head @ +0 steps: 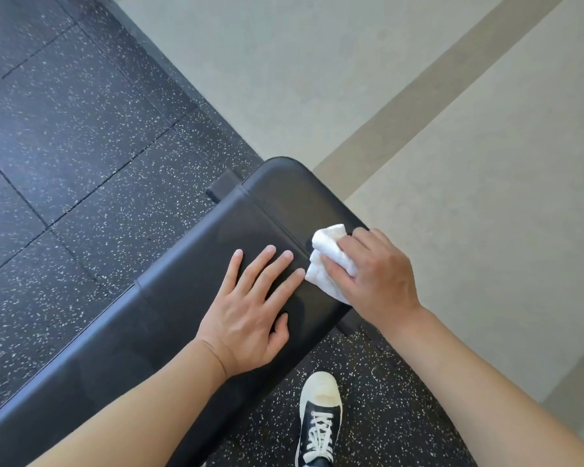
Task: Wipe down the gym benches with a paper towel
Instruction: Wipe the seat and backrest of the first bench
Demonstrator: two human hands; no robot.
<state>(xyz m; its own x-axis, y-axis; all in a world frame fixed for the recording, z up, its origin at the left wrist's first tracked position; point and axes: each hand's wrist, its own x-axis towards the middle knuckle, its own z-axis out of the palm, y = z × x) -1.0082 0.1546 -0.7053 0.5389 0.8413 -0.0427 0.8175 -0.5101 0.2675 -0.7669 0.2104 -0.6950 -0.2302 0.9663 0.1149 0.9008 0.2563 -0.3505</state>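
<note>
Fingers of the right hand [375, 274] are pinching a paper towel [331, 261] against the bench surface [169, 318]; left hand [253, 311] is lying flat, fingers spread.

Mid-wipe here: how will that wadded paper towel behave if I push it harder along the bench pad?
The paper towel looks soft and floppy: it is bunched in folds under the right hand, so it will probably crumple further. It is likely very light and needs pressing down. On the smooth black bench pad it should slide easily.
</note>
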